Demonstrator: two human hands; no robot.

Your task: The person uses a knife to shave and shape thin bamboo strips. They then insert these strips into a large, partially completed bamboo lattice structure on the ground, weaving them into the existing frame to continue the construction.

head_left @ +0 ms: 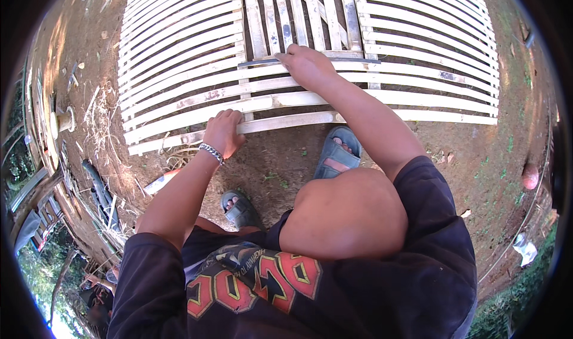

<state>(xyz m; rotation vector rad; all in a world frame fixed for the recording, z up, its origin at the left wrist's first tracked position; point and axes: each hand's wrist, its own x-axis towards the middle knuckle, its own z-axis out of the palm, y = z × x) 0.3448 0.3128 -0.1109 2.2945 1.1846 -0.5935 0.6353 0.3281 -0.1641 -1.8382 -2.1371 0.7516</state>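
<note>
A woven mat of pale bamboo slats (179, 46) lies on the dirt ground in front of me. My left hand (224, 131) is closed around the nearest horizontal slat (298, 120) at the mat's front edge; a metal bracelet sits on that wrist. My right hand (305, 64) presses down further in, at the mat's middle, where upright slats cross the horizontal ones. Under its fingers lies a thin dark grey strip (256, 62); I cannot tell whether the fingers grip it. I am crouching, with my right knee raised.
My feet wear grey-blue sandals (336, 154) just short of the mat's front edge. A dark long tool (98, 186) and dry fibre scraps lie on the ground to the left. A round reddish object (529, 176) rests at the right, with grass beyond.
</note>
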